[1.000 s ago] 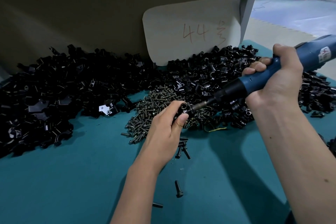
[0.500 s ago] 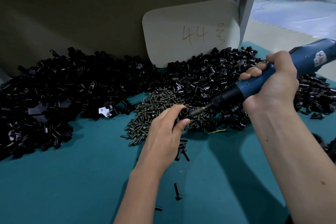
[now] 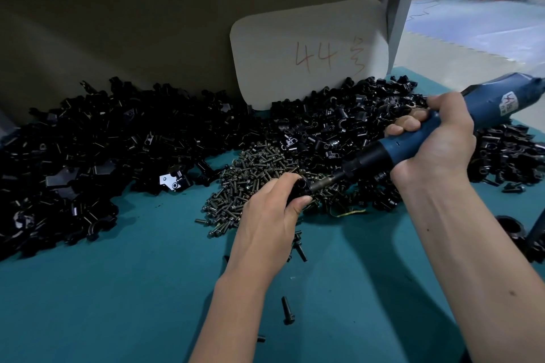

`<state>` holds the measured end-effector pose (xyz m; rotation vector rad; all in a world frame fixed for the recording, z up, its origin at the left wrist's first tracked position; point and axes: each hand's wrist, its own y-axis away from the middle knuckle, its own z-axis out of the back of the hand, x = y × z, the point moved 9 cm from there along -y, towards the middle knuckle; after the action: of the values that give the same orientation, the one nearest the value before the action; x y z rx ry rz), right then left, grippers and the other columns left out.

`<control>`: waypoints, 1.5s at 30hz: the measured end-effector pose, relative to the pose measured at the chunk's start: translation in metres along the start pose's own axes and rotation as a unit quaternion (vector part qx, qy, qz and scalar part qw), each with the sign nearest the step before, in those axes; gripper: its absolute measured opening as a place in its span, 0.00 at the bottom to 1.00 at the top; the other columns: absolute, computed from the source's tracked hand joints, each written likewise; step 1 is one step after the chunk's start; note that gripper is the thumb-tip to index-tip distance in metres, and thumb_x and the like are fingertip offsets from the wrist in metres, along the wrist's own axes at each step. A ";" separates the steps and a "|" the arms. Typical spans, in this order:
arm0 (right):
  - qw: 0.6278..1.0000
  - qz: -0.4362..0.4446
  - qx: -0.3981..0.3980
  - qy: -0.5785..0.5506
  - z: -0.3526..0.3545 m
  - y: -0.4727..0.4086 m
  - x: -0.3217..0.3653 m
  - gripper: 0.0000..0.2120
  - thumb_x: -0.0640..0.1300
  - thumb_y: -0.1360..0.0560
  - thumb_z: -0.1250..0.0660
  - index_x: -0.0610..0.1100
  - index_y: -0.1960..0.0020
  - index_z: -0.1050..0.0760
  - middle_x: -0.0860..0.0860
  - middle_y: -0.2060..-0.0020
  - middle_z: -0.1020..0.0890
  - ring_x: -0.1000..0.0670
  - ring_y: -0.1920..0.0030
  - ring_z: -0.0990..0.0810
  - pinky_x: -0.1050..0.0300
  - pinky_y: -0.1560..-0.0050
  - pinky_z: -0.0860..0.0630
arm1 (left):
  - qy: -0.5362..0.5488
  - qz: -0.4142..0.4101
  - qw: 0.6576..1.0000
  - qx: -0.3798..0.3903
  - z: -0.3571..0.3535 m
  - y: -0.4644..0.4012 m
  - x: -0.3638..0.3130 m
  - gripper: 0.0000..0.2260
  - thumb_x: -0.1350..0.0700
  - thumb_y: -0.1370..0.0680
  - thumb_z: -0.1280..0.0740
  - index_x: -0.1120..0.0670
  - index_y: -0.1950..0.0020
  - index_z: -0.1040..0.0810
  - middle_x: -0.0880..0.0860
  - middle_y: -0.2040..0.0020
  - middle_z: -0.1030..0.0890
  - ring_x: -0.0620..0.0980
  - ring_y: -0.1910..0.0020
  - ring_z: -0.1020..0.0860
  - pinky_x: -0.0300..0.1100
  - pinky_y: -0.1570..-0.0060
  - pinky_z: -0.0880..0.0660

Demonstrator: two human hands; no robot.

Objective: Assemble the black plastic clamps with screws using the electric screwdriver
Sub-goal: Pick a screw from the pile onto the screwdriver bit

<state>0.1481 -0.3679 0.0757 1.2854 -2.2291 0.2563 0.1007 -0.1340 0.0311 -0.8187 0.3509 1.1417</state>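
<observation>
Teal table [image 3: 118, 303], card [image 3: 309, 50] reading "44" (red)

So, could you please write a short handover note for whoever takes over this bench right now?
Left hand pinches one black clamp above the screw pile.
Right hand grips the electric screwdriver, its bit at that clamp.
Clamp heaps lie along the back of the teal mat; a loose screw lies near the front.
Done: cannot tell how many.
Left: finish this screw, then the heaps.
</observation>
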 end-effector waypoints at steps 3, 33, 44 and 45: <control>1.000 -0.006 -0.001 0.000 0.001 -0.002 -0.003 0.11 0.37 0.23 0.37 0.45 0.62 0.34 0.52 0.72 0.31 0.53 0.75 0.34 0.60 0.71 0.34 | 0.000 0.000 1.000 -0.006 0.001 0.001 0.000 0.11 0.48 0.15 0.37 0.47 0.34 0.26 0.41 0.55 0.25 0.43 0.56 0.26 0.38 0.61 0.30; 0.999 -0.039 0.029 -0.021 -0.002 0.002 -0.015 0.10 0.38 0.21 0.39 0.46 0.61 0.35 0.53 0.71 0.32 0.54 0.75 0.35 0.61 0.73 0.33 | -0.012 0.003 1.000 -0.023 0.007 0.003 -0.006 0.19 0.40 0.18 0.43 0.52 0.39 0.23 0.44 0.59 0.26 0.44 0.62 0.28 0.37 0.64 0.35; 0.988 -0.056 0.145 -0.018 -0.020 0.013 -0.018 0.13 0.42 0.19 0.38 0.47 0.63 0.34 0.54 0.71 0.32 0.56 0.75 0.35 0.62 0.72 0.34 | 0.247 0.130 0.958 -0.063 0.012 0.004 0.022 0.24 0.38 0.16 0.43 0.54 0.61 0.21 0.51 0.68 0.19 0.50 0.71 0.23 0.45 0.69 0.25; 0.985 -0.073 0.152 -0.040 -0.021 0.016 -0.023 0.13 0.43 0.19 0.37 0.47 0.62 0.34 0.54 0.71 0.33 0.56 0.75 0.34 0.63 0.72 0.33 | 0.292 0.156 0.938 -0.101 0.015 0.005 0.029 0.27 0.36 0.17 0.43 0.56 0.63 0.24 0.51 0.71 0.22 0.49 0.74 0.26 0.42 0.72 0.28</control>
<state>0.1514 -0.3341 0.0820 1.6382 -2.2091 0.5125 0.1053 -0.1030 0.0211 -1.3203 0.8938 1.2229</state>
